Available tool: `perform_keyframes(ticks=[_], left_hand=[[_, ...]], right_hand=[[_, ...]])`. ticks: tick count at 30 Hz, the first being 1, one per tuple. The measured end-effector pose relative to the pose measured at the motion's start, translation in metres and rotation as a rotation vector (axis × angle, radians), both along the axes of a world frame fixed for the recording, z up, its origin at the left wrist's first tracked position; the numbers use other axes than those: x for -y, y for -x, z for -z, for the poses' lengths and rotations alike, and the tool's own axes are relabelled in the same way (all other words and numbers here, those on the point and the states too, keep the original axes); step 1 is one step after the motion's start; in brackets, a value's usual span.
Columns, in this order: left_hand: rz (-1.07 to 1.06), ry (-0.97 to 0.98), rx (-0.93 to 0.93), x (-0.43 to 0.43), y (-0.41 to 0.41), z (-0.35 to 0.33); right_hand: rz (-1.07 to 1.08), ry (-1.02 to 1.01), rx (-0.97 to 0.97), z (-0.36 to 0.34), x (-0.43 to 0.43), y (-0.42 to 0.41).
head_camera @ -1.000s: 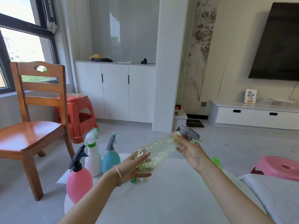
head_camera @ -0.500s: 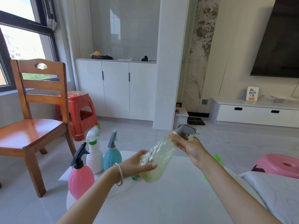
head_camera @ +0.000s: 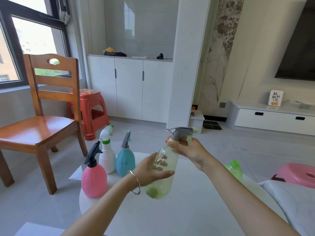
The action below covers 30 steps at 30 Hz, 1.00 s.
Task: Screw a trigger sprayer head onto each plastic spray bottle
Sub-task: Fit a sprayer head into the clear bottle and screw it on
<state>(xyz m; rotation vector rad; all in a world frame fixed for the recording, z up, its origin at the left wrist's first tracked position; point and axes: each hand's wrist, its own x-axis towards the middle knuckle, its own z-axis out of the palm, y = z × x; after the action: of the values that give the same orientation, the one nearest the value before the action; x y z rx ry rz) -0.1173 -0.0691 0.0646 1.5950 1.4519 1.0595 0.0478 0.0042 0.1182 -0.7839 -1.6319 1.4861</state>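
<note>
Head view shows a see-through pale green bottle (head_camera: 161, 174) held up in the air above a white table (head_camera: 187, 218). It leans a little, with its neck up and to the right. On the neck sits a grey sprayer head (head_camera: 181, 132) with a light green trigger and tip, and its nozzle points to the right. The left hand (head_camera: 150, 169) is wrapped around the middle of the bottle, with the thumb across the front, so it is closed on the bottle. A silver bracelet (head_camera: 135, 183) hangs on that wrist. The right hand (head_camera: 190, 149) is closed around the neck of the bottle and the bottom of the sprayer head, just under the trigger. To the left, on the table, stand three more bottles with sprayer heads on: a pink bottle (head_camera: 94, 180) in front, a white bottle (head_camera: 107, 155) behind it, and a blue bottle (head_camera: 125, 160) beside the white one. To the right of the arms, a bright green bottle (head_camera: 234, 169) peeks out. A wooden chair (head_camera: 42, 116) and a red stool (head_camera: 88, 111) stand on the floor at the left, and a pink stool (head_camera: 300, 174) is at the far right.
</note>
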Motion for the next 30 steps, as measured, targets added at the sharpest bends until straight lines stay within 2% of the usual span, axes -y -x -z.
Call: perform_keyframes(ticks=[2,5,8,15,17,20,22,24,27,30], left_hand=[[-0.081,-0.041,-0.026,0.005,0.004,0.000],[-0.227,-0.116,-0.029,0.007,0.013,-0.002],[-0.317,-0.092,0.011,0.006,0.021,-0.006],[-0.020,0.057,-0.107,0.018,0.042,-0.012],[0.020,0.050,-0.047,0.025,0.056,-0.018],[-0.179,-0.186,0.039,0.037,0.084,-0.027],[-0.427,-0.424,-0.009,0.045,0.106,-0.027],[-0.618,-0.538,-0.063,0.051,0.128,-0.020],[-0.744,-0.424,-0.166,0.056,0.158,0.006],[-0.732,-0.203,-0.121,0.059,0.178,0.041]], right_hand=[[-0.022,0.005,0.056,0.001,0.002,0.004],[-0.031,0.157,0.056,0.009,0.008,0.012],[-0.087,0.237,0.107,0.012,0.023,0.030],[0.003,0.125,0.150,0.015,0.032,0.070],[-0.005,0.106,0.148,0.018,0.031,0.077],[0.030,0.083,0.096,0.026,0.033,0.091],[0.042,0.086,0.054,0.034,0.034,0.102],[0.032,0.097,0.025,0.044,0.036,0.115],[0.020,0.052,0.080,0.063,0.038,0.134],[0.035,0.013,0.168,0.084,0.039,0.152]])
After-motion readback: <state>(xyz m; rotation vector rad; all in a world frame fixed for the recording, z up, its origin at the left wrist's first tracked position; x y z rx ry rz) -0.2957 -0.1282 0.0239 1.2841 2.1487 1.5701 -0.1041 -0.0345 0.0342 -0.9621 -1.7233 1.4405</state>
